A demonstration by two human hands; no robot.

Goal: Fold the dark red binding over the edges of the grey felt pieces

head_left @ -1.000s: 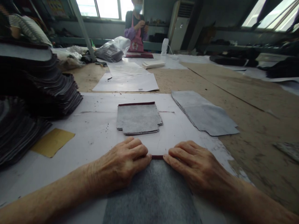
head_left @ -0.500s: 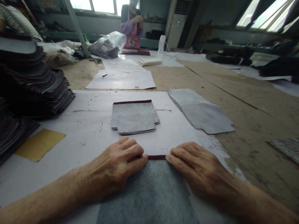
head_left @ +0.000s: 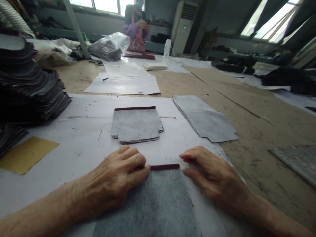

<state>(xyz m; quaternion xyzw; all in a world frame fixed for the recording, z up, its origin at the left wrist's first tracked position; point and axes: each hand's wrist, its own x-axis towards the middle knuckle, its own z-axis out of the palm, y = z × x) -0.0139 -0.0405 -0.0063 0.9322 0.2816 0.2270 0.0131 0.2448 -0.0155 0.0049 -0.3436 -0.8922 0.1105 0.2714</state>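
A grey fabric panel (head_left: 153,204) lies in front of me, its far edge folded over into a narrow maroon strip (head_left: 165,167). With fingers curled and thumb pressed down, my left hand (head_left: 123,174) grips the left end of that fold. My right hand (head_left: 209,171) is just off the right corner, thumb and fingers apart with nothing between them. Beyond my hands sits a small stack of notched grey panels (head_left: 137,123), the top one with a maroon far edge. To its right is another stack of larger, flat grey panels (head_left: 204,117).
Tall piles of dark fabric pieces (head_left: 32,85) stand at the left, near a yellowish card (head_left: 29,154). White paper (head_left: 81,131) covers this part of the table. Farther back are a plastic bag (head_left: 108,46), a white stack (head_left: 155,66) and a person in a pink apron (head_left: 137,29).
My right hand has let go of the fold's right end and moved slightly off it, its fingers opening. My left hand still grips the fold. The whole view has shifted a little.
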